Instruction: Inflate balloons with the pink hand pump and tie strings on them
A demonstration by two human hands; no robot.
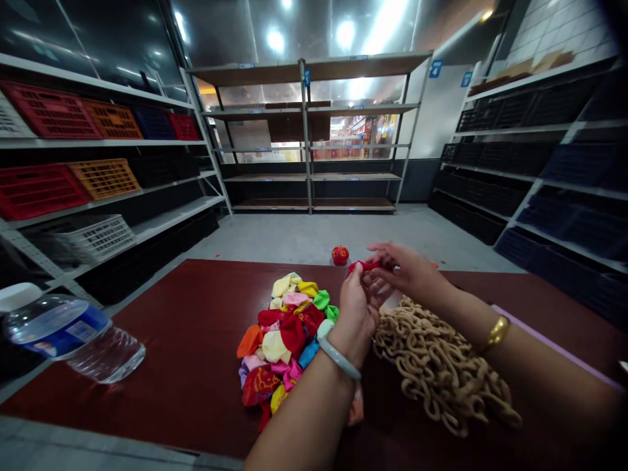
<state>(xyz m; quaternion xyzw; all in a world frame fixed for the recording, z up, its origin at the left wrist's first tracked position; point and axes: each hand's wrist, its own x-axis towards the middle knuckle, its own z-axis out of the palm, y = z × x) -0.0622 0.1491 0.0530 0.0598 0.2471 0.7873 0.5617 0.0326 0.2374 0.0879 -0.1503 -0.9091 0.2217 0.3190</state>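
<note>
Just right of centre frame, my left hand [357,302] and right hand [403,268] pinch a small red piece [364,266] between their fingers, near the far edge of the table [171,340]. A slack grip could drop it; lowering the left hand could scatter the bright pile [293,333].

The fingers [357,273] hide much of the red piece [366,265] beyond the colourful heap [287,350]. The left forearm [307,412] covers the heap's lower right side and leaves at the bottom edge. Right of the heap, the right forearm [540,369] covers some beige rope [432,360] and blurs toward the right edge. Far left of the heap, the bottle [105,356] is clipped by the left edge. Far behind the heap, shelf tags [353,178] are too small to read.
</note>
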